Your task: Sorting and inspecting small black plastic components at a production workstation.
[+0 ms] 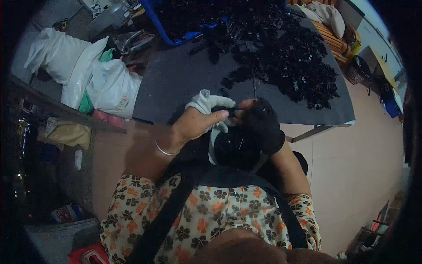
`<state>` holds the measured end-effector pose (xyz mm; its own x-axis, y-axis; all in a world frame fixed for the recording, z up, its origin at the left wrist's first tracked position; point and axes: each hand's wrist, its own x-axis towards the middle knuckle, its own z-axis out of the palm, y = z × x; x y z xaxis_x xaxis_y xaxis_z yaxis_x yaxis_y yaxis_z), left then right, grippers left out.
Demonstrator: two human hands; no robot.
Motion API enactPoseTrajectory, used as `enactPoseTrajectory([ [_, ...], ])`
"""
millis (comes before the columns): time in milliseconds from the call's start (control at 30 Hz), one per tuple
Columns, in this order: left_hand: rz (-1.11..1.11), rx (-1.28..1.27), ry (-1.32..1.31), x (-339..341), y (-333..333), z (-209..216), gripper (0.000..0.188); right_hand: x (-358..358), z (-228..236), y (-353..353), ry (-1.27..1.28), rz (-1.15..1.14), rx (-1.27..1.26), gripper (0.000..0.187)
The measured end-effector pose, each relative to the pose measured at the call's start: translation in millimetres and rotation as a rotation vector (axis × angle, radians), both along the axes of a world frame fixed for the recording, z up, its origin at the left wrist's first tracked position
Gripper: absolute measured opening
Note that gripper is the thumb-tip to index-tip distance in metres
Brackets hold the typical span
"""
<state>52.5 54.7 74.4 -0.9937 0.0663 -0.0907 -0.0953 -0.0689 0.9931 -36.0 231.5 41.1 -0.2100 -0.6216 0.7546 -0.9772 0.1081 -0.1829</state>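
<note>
My left hand [198, 118] wears a white glove over its fingers, the thumb bare, and a thin bangle circles the wrist. Its thumb and fingers pinch a small black part [231, 108], probably one of the kind heaped on the table. From the other side my right hand [263, 127], in a black glove with bare fingertips, grips the same piece. The part is mostly hidden by the fingers, so its exact shape cannot be made out. Both hands are at the near edge of the grey table [176, 75], above my lap. Beneath them is a dark shiny thing [237, 145] with a pale edge.
A large heap of small black parts [290, 66] spreads over the table's right side. At the back stands a blue crate [159, 27] holding more. White sacks [107, 83] lean at the left. Wooden slats [332, 39] and a dark basket [355, 75] are at the far right.
</note>
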Motion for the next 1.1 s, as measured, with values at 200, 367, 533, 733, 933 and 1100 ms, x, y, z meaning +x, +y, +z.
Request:
enactPoseTrajectory([
  [200,0.066,-0.678,0.417,14,7,-2,0.029,9,5,3,-0.738,0.091,0.061,0.031],
  [367,-0.078,-0.612,0.256,6,-5,5,0.03,-1,14,14,-0.782,0.133,0.233,0.032],
  [533,0.114,-1.038,0.636,-61,-58,-1,0.04,-17,24,8,-0.467,-0.034,0.343,0.032],
  [733,0.036,-1.529,0.547,-149,-64,6,0.029,-15,20,-49,-0.263,-0.111,0.297,0.022],
  [933,0.252,-1.351,0.181,-146,-77,-13,0.025,-19,3,-40,-0.277,-0.151,0.382,0.016],
  [1100,0.171,-0.025,0.113,-83,-63,-15,0.032,-26,-11,-16,-0.703,0.041,-0.097,0.016],
])
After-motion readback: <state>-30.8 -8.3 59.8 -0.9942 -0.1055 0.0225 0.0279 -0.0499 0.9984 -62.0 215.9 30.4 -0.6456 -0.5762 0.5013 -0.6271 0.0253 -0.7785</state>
